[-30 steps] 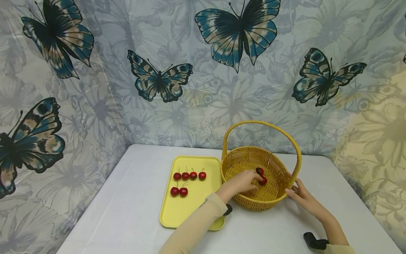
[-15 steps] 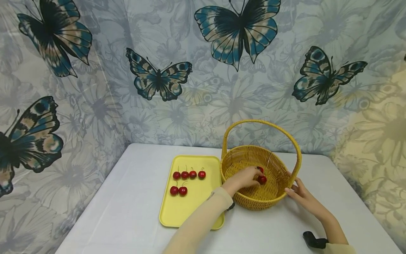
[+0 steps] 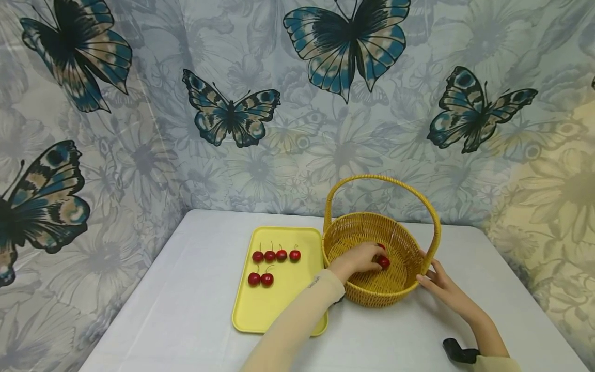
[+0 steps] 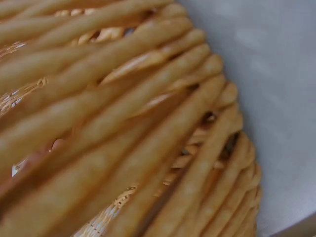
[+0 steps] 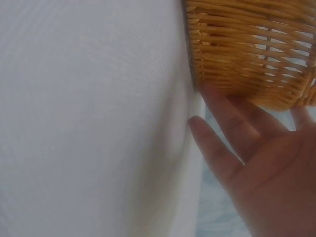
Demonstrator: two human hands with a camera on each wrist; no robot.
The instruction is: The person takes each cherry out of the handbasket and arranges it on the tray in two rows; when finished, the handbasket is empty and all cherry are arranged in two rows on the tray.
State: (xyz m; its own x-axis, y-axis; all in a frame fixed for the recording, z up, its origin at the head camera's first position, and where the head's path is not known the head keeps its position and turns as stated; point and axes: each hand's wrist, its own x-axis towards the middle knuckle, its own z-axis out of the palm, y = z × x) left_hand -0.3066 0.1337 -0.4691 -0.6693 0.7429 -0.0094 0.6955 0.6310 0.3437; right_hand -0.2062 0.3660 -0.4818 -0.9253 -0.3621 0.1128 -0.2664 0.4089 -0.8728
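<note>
My left hand reaches over the near left rim into a yellow wicker basket. Its fingers curl at a red cherry and appear to pinch it; the fingertips are partly hidden. Another cherry shows just behind the fingers. The left wrist view holds mostly the basket's woven wall, with the hand almost wholly hidden. At the basket's right side, my right hand rests on the outer wall by the foot of the handle. Its fingers look fairly straight and spread in the right wrist view.
Left of the basket, touching or nearly touching it, lies a yellow tray with several stemmed cherries in two rows. The basket's tall arched handle rises above my left hand. A white tabletop lies underneath, and butterfly-patterned cloth hangs behind.
My left hand has moved slightly right and its fingers have closed in on the cherries, covering more of them. My right hand stays at the basket's side.
</note>
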